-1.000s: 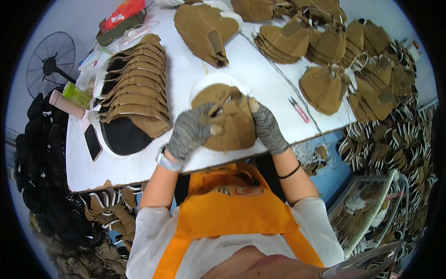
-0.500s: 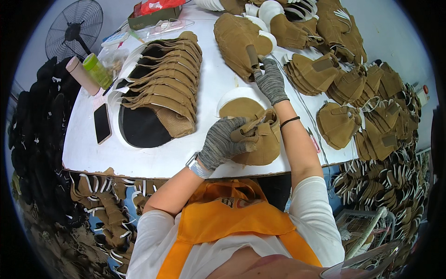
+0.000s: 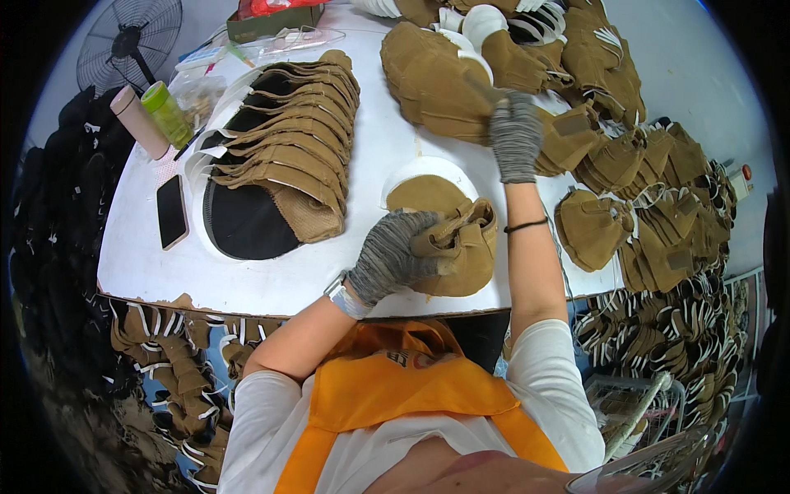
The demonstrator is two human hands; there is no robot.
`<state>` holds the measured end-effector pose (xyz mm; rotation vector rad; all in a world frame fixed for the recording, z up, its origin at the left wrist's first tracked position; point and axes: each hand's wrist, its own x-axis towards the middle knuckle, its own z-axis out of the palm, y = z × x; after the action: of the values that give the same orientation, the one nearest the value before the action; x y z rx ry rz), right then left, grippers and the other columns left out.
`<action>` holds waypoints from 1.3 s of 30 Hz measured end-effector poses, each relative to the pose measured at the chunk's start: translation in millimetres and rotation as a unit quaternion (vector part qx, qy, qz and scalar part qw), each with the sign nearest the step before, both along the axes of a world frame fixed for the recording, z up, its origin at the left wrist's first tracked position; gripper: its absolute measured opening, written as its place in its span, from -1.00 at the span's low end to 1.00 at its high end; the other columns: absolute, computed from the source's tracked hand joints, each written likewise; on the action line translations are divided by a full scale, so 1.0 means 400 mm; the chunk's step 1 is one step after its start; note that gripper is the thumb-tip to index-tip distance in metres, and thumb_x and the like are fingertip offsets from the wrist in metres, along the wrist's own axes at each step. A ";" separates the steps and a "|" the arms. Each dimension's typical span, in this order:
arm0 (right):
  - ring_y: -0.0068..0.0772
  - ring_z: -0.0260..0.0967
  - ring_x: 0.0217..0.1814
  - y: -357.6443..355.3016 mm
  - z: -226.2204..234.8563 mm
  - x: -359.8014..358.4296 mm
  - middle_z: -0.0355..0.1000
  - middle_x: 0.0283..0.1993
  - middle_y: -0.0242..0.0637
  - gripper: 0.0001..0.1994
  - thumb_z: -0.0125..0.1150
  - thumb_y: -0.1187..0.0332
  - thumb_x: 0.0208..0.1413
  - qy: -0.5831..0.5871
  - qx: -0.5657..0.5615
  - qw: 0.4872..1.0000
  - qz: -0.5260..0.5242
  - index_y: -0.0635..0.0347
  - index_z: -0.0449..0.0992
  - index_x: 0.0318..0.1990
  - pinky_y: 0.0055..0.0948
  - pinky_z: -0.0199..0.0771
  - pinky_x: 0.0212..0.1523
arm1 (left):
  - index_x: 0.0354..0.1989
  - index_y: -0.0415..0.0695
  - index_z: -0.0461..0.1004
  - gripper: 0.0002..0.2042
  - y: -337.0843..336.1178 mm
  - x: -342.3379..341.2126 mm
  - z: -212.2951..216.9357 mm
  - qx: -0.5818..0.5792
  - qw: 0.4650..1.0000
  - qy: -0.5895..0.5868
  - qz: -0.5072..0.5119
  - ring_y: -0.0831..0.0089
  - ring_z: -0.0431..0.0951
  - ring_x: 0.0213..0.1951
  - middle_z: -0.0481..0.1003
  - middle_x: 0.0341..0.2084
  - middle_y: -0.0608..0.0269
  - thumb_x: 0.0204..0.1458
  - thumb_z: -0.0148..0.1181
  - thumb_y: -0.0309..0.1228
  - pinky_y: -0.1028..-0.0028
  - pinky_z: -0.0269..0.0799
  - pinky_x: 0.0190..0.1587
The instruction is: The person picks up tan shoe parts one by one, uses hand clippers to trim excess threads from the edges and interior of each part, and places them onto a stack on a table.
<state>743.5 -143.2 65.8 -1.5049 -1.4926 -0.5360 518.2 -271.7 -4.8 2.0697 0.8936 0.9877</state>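
My left hand (image 3: 393,257), in a grey knit glove, grips a brown suede shoe upper (image 3: 471,267) near the table's front edge, thumb over its opening. That piece lies against a rounded brown part with a white edge (image 3: 432,167). Farther off, my gloved right hand (image 3: 517,136) is closed at the right end of a stack of brown shoe uppers (image 3: 432,82); the top one stretches to its fingers, which are partly hidden and slightly blurred.
A long row of nested brown uppers with black linings (image 3: 288,156) lies to the left, beside a phone (image 3: 172,212), a pink bottle (image 3: 140,122) and a green bottle (image 3: 166,115). More upper stacks (image 3: 594,226) crowd the right side. A fan (image 3: 126,41) stands behind.
My right hand has moved to the right at the far stack, and the end of the top upper now reaches out with it. My left hand keeps its hold on the near upper.
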 end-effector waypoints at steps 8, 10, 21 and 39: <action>-0.12 0.41 -0.13 -0.186 0.061 0.152 0.48 -0.17 -0.09 -0.75 -0.01 0.32 0.20 0.118 0.086 0.988 0.057 0.27 0.51 -0.11 -0.32 0.36 0.00 | 0.21 -0.29 0.18 -0.24 -0.005 -0.018 -0.007 -0.103 0.990 -0.055 -0.080 0.36 0.34 0.13 0.33 0.11 0.08 -0.17 0.43 -0.28 0.44 0.23 0.20; -0.15 0.41 -0.11 -0.257 0.100 0.136 0.48 -0.15 -0.15 -0.74 -0.02 0.28 0.23 0.092 0.169 0.977 0.094 0.23 0.53 -0.12 -0.31 0.37 0.01 | 0.27 -0.32 0.08 -0.21 0.032 -0.037 -0.002 -0.113 0.947 -0.236 -0.184 0.24 0.21 0.24 0.23 0.20 0.00 0.03 0.11 0.07 0.35 0.09 0.28; -0.14 0.23 0.15 -0.524 0.129 0.036 0.29 0.09 -0.19 -0.44 0.34 0.09 -0.10 -0.068 0.158 0.978 0.118 0.07 0.41 0.09 -0.14 0.22 0.17 | 0.09 -0.29 0.32 -0.42 0.108 0.077 0.283 -0.121 0.940 -0.254 -0.195 0.38 0.44 0.00 0.44 -0.05 0.17 0.03 0.20 -0.08 0.42 0.37 0.07; -0.11 0.20 0.16 -0.631 0.164 0.020 0.25 0.13 -0.20 -0.28 0.37 -0.16 -0.25 -0.048 0.074 0.987 0.132 0.03 0.42 0.08 -0.12 0.00 0.28 | 0.09 -0.27 0.33 -0.36 0.078 0.082 0.236 -0.139 0.920 -0.285 -0.228 0.41 0.48 -0.07 0.47 -0.08 0.19 -0.10 0.36 -0.13 0.42 0.42 0.00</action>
<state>751.4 -395.6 131.3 -1.1577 -1.6590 -0.5534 550.9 -240.5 89.5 1.5134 0.2120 1.0437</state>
